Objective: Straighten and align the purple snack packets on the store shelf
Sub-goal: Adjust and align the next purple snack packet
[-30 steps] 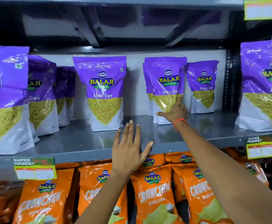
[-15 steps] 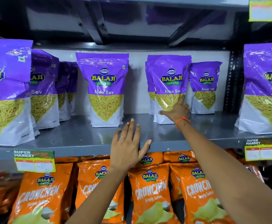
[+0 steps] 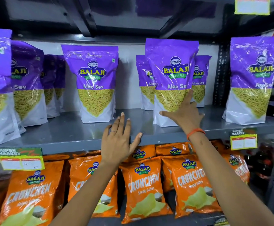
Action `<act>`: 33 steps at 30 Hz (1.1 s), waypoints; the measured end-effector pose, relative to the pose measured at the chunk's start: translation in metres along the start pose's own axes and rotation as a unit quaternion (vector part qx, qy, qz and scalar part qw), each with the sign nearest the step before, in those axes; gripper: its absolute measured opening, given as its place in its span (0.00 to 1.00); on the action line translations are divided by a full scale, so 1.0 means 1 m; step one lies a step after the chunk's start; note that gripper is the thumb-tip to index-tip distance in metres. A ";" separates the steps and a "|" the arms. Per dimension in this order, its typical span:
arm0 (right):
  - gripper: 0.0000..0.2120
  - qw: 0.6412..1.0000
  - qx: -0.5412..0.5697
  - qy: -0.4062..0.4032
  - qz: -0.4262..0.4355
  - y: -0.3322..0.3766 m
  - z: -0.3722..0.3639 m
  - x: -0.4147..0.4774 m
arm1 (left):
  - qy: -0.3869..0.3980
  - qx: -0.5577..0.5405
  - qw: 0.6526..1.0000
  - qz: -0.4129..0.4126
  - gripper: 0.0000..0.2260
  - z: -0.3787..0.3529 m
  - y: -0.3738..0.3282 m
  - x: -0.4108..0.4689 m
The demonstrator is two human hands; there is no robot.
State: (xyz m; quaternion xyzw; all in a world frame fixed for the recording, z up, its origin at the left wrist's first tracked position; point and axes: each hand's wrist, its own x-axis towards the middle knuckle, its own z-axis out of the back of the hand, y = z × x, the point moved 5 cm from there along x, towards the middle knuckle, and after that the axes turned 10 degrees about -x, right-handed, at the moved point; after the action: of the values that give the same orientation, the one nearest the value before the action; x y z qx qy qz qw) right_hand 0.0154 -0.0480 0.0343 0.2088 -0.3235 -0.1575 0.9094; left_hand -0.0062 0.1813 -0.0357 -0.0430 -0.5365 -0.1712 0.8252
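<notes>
Purple Aloo Sev packets stand upright on the grey metal shelf [image 3: 71,132]. My right hand [image 3: 184,117] grips the lower right of one purple packet [image 3: 170,70] near the shelf's front, thumb across its white base and fingers along its side. Two smaller-looking packets [image 3: 143,82] [image 3: 200,79] stand behind it at the back wall. Another packet [image 3: 94,82] stands alone mid-shelf to the left. My left hand [image 3: 118,142] hovers open, fingers spread, over the shelf's front edge and holds nothing. More purple packets stand at the far left [image 3: 27,84] and far right [image 3: 253,79].
Orange Crunchem packets [image 3: 142,185] fill the shelf below. Price tags [image 3: 20,159] [image 3: 243,141] hang on the shelf's front lip. A perforated metal upright [image 3: 219,70] divides off the right bay. The upper shelf's underside and brackets run close above the packets.
My right hand has drawn the purple packet forward from the back row towards the shelf's front edge. My left hand has stayed roughly where it was.
</notes>
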 end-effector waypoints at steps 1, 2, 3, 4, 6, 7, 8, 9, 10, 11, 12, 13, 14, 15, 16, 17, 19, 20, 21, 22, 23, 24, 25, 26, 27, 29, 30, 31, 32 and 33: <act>0.65 1.000 0.002 0.001 -0.003 -0.003 0.006 -0.005 | 0.001 -0.002 1.000 0.000 0.31 0.000 0.000 0.000; 0.65 1.000 0.004 0.002 -0.006 -0.005 0.010 -0.010 | 0.000 -0.004 1.000 0.000 0.31 0.001 0.000 0.000; 0.65 1.000 0.006 0.002 -0.008 -0.007 0.015 -0.014 | -0.002 -0.006 1.000 0.000 0.31 0.001 0.000 0.000; 0.65 1.000 0.007 0.001 -0.010 -0.009 0.019 -0.018 | -0.004 -0.007 1.000 0.000 0.31 0.001 0.000 0.000; 0.65 1.000 0.012 -0.003 -0.012 -0.013 0.025 -0.025 | -0.005 -0.011 1.000 0.002 0.31 0.002 0.000 0.000; 0.65 1.000 0.014 -0.006 -0.013 -0.014 0.028 -0.028 | -0.004 -0.012 1.000 0.002 0.31 0.002 0.000 0.000; 0.65 1.000 0.016 -0.008 -0.013 -0.015 0.032 -0.031 | -0.004 -0.013 1.000 0.003 0.31 0.002 -0.001 0.000; 0.65 1.000 0.017 -0.009 -0.014 -0.017 0.035 -0.033 | -0.005 -0.012 1.000 0.003 0.31 0.002 -0.001 0.000; 0.65 1.000 0.016 -0.010 -0.013 -0.018 0.037 -0.036 | -0.005 -0.012 1.000 0.004 0.31 0.002 0.000 0.000; 0.65 1.000 0.015 -0.010 -0.012 -0.019 0.040 -0.038 | -0.004 -0.012 1.000 0.005 0.31 0.003 0.000 0.000; 0.65 1.000 0.013 -0.011 -0.011 -0.020 0.042 -0.040 | -0.003 -0.013 1.000 0.006 0.31 0.002 0.000 0.000; 0.65 1.000 0.012 -0.012 -0.010 -0.021 0.044 -0.042 | -0.001 -0.013 1.000 0.007 0.31 0.002 0.000 0.000; 0.65 1.000 0.011 -0.013 -0.009 -0.021 0.046 -0.044 | 0.000 -0.014 1.000 0.008 0.31 0.002 0.000 0.000; 0.65 1.000 0.012 -0.015 -0.008 -0.022 0.048 -0.045 | 0.003 -0.015 1.000 0.009 0.31 0.002 0.000 0.000; 0.64 1.000 0.012 -0.016 -0.006 -0.022 0.049 -0.046 | 0.005 -0.015 1.000 0.010 0.32 0.001 0.000 0.000; 0.64 1.000 0.012 -0.017 -0.005 -0.022 0.050 -0.047 | 0.007 -0.016 1.000 0.011 0.32 0.002 0.000 0.000; 0.64 1.000 0.013 -0.021 -0.002 -0.022 0.051 -0.049 | 0.008 -0.018 1.000 0.012 0.31 0.002 0.000 0.000; 0.64 1.000 0.014 -0.023 0.000 -0.022 0.050 -0.050 | 0.008 -0.018 1.000 0.012 0.31 0.002 0.000 0.000; 0.64 1.000 0.015 -0.025 0.001 -0.021 0.050 -0.051 | 0.007 -0.018 1.000 0.012 0.31 0.002 0.000 0.000; 0.64 0.999 0.017 -0.027 0.002 -0.022 0.050 -0.052 | 0.006 -0.017 1.000 0.012 0.31 0.003 0.000 0.000; 0.64 0.999 0.018 -0.031 0.002 -0.022 0.050 -0.052 | 0.006 -0.016 1.000 0.012 0.31 0.003 0.000 0.000; 0.63 0.999 0.020 -0.037 0.004 -0.022 0.050 -0.053 | 0.007 -0.015 1.000 0.013 0.31 0.003 0.000 0.000; 0.63 0.999 0.022 -0.044 0.006 -0.022 0.051 -0.053 | 0.009 -0.015 1.000 0.014 0.31 0.002 0.001 0.000; 0.63 0.998 0.025 -0.050 0.008 -0.022 0.052 -0.054 | 0.012 -0.016 1.000 0.015 0.31 0.002 0.001 0.000; 0.62 0.998 0.027 -0.057 0.009 -0.022 0.053 -0.054 | 0.014 -0.016 1.000 0.016 0.31 0.002 0.001 0.000; 0.63 0.997 0.028 -0.068 0.011 -0.022 0.053 -0.055 | 0.017 -0.014 1.000 0.018 0.31 0.001 0.000 0.000; 0.63 0.997 0.029 -0.073 0.011 -0.021 0.053 -0.056 | 0.017 -0.014 1.000 0.019 0.31 0.001 0.001 0.000; 0.63 0.997 0.032 -0.076 0.011 -0.020 0.052 -0.056 | 0.017 -0.013 1.000 0.019 0.31 0.001 0.000 0.000; 0.63 0.996 0.035 -0.079 0.011 -0.020 0.051 -0.056 | 0.018 -0.014 1.000 0.020 0.31 0.001 0.000 0.000; 0.62 0.996 0.037 -0.081 0.012 -0.019 0.050 -0.057 | 0.019 -0.015 1.000 0.021 0.31 0.002 0.001 0.000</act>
State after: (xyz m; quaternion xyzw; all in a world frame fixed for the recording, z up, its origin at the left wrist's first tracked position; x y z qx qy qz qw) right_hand -0.0619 -0.0546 0.0304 0.2252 -0.4041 -0.1506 0.8737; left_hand -0.0076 0.1823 -0.0353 -0.0628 -0.5174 -0.1628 0.8377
